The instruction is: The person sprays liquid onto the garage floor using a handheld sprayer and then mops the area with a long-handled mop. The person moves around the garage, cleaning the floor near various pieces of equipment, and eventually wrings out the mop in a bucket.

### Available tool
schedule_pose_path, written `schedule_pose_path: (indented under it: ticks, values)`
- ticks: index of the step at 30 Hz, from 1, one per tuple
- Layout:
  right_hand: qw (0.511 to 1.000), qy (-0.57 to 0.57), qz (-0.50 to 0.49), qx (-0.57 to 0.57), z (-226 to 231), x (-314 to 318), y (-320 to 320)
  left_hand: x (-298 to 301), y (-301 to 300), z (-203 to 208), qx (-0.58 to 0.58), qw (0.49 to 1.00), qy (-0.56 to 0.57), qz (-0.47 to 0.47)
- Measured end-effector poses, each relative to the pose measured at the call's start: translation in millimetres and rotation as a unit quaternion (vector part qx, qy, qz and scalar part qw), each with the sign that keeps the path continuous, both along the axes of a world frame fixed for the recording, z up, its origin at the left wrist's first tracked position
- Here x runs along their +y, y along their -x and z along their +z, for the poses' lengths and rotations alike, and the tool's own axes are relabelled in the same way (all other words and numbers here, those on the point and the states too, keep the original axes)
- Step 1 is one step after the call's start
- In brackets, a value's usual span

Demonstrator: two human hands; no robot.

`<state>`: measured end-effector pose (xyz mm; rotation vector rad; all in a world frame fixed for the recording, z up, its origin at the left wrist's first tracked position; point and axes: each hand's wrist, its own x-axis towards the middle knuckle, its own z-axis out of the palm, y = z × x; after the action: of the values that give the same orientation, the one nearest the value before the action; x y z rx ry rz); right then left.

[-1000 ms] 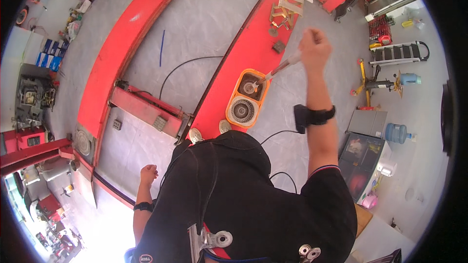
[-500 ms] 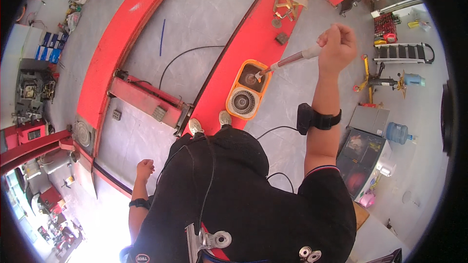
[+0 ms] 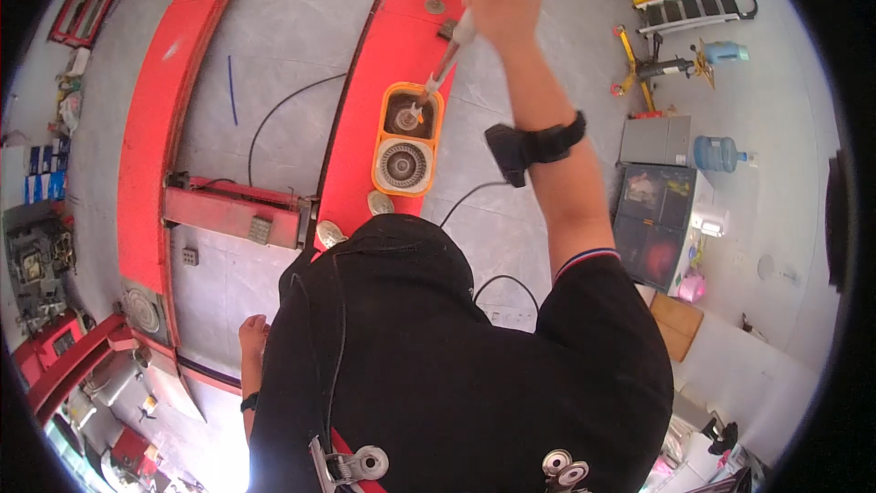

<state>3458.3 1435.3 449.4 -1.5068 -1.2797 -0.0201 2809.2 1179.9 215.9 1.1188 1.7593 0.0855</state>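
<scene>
My right hand is raised at the upper middle, its fingers closed round the pale upper end of a mop. The handle slants down to the left, and its lower end goes into the dark far compartment of an orange mop bucket. The near compartment holds a round, slotted spin basket. What is inside the far compartment shows only dimly. At my left side my left hand hangs low with curled fingers and nothing visible in it; my body partly covers that arm.
The bucket stands on a red lift platform, my shoes close by. A second red runway runs along the left, joined by a crossbar. Black cable lies on grey tile. To the right are a folding ladder, yellow stand and dark cabinet.
My view has shifted, so bucket and platform sit further left. My right hand is further forward and left, the mop handle steeper. My left hand sits closer against my body.
</scene>
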Motion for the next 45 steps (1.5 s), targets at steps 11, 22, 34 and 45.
schedule_pose_path:
  ticks: [11,22,34,45]
  values:
    - [0.971,-0.096,0.046,0.216,63.2,-13.3,-1.7,-2.8,107.1,-108.8,-0.010,0.993,-0.050,-0.110]
    - [0.988,-0.062,-0.126,0.059,-71.8,-10.7,-4.8,46.2,62.9,-47.3,-0.045,0.995,-0.037,-0.079]
    - [0.976,-0.087,0.085,0.179,125.9,-21.4,21.4,29.0,15.6,10.9,-0.037,0.996,0.026,0.081]
    - [0.972,-0.097,-0.064,0.206,-41.6,-23.9,-13.4,23.3,-9.0,46.5,0.006,0.996,0.065,0.069]
